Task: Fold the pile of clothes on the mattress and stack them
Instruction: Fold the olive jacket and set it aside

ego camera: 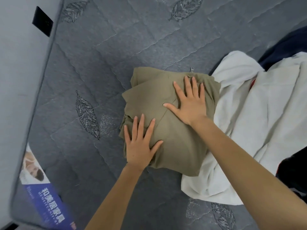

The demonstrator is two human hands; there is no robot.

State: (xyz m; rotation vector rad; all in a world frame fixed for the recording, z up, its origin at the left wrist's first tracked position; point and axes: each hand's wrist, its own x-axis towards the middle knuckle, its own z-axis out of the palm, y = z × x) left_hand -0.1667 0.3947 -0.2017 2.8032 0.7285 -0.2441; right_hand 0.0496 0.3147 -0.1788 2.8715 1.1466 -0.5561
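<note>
Olive cloth, a folded garment, lies on the grey quilted mattress, well apart from the mattress edge that runs along the wall. We press it flat with both palms. Our left hand is spread wide on its near part and our right hand is spread wide on its far part, neither gripping anything. Its side away from the wall overlaps a crumpled white garment, and a dark navy garment lies beyond that. A blue printed label sits at the near wall-side corner of the mattress.
</note>
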